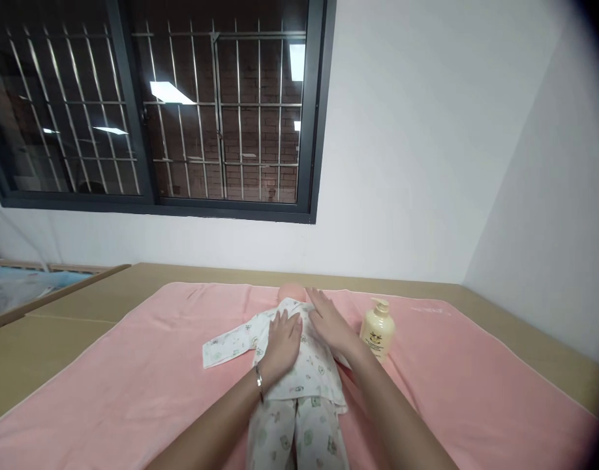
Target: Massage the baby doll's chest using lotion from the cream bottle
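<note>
A baby doll [304, 375] in a white top and trousers with a small print lies on a pink blanket [157, 378], its smooth head [290, 292] at the far end. One sleeve [228, 346] stretches out flat to the left; the other is mostly hidden under my right arm. My left hand [282, 343] lies flat on the doll's chest, fingers extended, a silver bracelet [259, 382] round the wrist. Beside the doll's neck and shoulder is my right hand [330, 322], open with fingers stretched out; whether it presses on the cloth I cannot tell.
A pale yellow pump bottle [378, 331] stands on the blanket, right of my right forearm. The blanket covers a tan tabletop [69, 346] that meets a white wall [402, 163]. A dark-framed window [231, 209] with bars is above. Blue and white fabric [30, 284] lies at far left.
</note>
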`<state>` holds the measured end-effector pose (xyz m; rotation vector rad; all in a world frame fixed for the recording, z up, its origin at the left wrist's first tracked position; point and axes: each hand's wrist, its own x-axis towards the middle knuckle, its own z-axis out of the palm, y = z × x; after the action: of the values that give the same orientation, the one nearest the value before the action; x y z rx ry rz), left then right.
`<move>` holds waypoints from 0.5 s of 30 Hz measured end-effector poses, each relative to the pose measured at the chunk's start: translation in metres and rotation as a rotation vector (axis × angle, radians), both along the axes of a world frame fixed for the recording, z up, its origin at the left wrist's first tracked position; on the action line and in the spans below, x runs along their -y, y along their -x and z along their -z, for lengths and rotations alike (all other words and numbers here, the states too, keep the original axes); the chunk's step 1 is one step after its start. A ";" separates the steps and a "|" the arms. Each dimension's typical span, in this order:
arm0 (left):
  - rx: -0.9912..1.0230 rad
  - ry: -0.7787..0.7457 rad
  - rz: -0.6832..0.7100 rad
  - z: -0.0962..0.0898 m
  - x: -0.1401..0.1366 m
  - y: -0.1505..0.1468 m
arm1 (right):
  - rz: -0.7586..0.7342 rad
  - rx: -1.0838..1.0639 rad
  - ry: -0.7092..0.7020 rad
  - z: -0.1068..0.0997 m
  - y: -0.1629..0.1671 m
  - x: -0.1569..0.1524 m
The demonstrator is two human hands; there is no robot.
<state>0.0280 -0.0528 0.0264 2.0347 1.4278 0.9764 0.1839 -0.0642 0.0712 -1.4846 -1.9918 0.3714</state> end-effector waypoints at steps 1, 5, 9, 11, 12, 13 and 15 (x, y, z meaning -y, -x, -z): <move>0.133 0.084 0.077 -0.009 0.008 -0.005 | 0.035 0.008 -0.020 -0.010 -0.010 0.005; 0.756 0.459 0.316 -0.039 0.029 -0.027 | 0.250 0.114 -0.031 -0.037 -0.052 0.023; 1.052 0.849 0.423 -0.052 0.019 -0.065 | 0.392 0.167 0.053 -0.047 -0.085 0.036; 1.108 0.980 0.412 -0.054 0.006 -0.090 | 0.378 0.185 0.090 -0.049 -0.096 0.042; 1.141 0.996 0.408 -0.055 -0.001 -0.103 | 0.367 0.187 0.089 -0.049 -0.099 0.043; 1.180 0.994 0.405 -0.055 -0.008 -0.115 | 0.366 0.187 0.083 -0.050 -0.101 0.045; 1.281 0.979 0.412 -0.057 -0.017 -0.136 | 0.396 0.178 0.054 -0.050 -0.102 0.044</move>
<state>0.1644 -0.0358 0.0836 0.6136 0.4997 0.8284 0.2862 -0.1083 0.1211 -1.9551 -1.7697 0.1283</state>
